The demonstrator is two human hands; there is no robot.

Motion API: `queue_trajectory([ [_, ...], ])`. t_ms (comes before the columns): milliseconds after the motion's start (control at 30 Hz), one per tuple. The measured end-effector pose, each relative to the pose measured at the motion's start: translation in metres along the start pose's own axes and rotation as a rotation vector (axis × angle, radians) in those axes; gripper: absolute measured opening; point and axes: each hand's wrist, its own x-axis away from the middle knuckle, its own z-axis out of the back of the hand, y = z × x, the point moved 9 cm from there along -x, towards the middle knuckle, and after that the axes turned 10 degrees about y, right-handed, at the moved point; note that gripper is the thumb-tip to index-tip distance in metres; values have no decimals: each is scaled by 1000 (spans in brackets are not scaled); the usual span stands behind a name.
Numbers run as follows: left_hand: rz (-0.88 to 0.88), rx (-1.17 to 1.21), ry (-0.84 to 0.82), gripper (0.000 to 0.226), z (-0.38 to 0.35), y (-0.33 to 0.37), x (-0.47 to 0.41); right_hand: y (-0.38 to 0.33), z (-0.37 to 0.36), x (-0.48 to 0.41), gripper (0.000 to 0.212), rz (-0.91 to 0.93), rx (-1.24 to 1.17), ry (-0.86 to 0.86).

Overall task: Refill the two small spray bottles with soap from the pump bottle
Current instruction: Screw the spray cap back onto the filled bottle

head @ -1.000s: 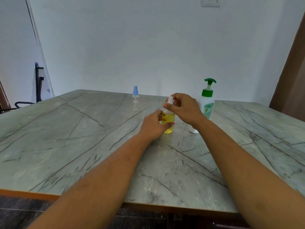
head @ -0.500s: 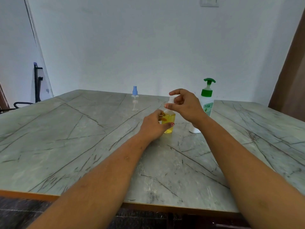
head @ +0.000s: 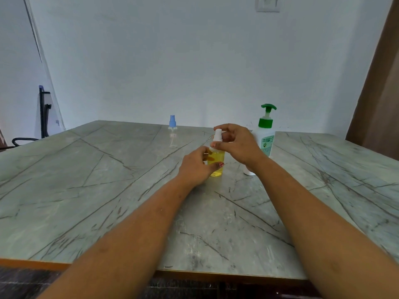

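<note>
While my left hand (head: 197,167) wraps around the body of a small spray bottle (head: 216,162) filled with yellow liquid, holding it upright on the grey marbled surface (head: 90,190), my right hand (head: 237,143) is at its top. My right thumb and fingers are curled closed around the bottle's white spray cap (head: 217,134), pinching it from the side. My left thumb crosses the front of the bottle and my fingers curve behind it, so the yellow shows between them. Both of my forearms reach in from the near edge of the surface. Just behind my right hand stands the white pump bottle (head: 265,134) with a green pump head and a green label; my hand and wrist cover its lower part. Farther back and to the left, well apart from my hands, a second small spray bottle (head: 172,130) with a blue cap stands upright; its clear body looks empty. A plain white wall rises behind the surface.
</note>
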Motion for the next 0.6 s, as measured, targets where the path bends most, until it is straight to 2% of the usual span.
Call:
queue_trajectory([
  [100, -4, -22, 7, 67, 1, 2, 2, -4, -1, 0, 42, 57, 110, 75],
  [200, -3, -25, 8, 63, 1, 3, 3, -3, -6, 3, 42, 64, 119, 27],
  [367, 20, -22, -9, 56, 0, 2, 3, 1, -9, 4, 35, -32, -129, -120],
  [433, 25, -31, -10, 55, 0, 1, 2, -1, -9, 4, 34, -20, -147, -134],
  [500, 22, -42, -5, 56, 1, 0, 2, -3, -6, 2, 33, -1, -132, -98],
  [600, 18, -56, 10, 60, 0, 0, 1, -4, 5, -1, 37, 17, -44, 49],
])
